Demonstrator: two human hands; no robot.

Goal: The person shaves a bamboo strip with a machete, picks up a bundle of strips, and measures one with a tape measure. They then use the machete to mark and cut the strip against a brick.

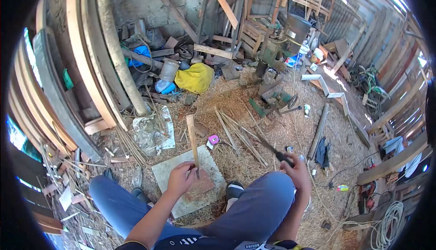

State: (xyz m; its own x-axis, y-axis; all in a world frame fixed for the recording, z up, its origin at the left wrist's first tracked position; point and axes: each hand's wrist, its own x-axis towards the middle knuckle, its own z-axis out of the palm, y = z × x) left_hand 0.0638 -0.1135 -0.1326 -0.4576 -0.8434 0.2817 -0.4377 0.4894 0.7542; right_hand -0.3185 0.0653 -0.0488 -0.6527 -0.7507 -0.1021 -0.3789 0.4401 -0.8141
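My left hand is closed around the lower end of a narrow wooden strip, which stands nearly upright. Beneath it lies a pale square board on the ground, with a reddish-brown flat piece on top. Over my right knee, my right hand grips the black handle of a large knife, its blade pointing away and to the left. The blade is apart from the strip. A pink tape measure rests just beyond the board.
Thin wood sticks lie on the shavings ahead. A green machine with a crank stands farther back. Long planks lean at the left, near a yellow bag. Coiled rope lies at the lower right.
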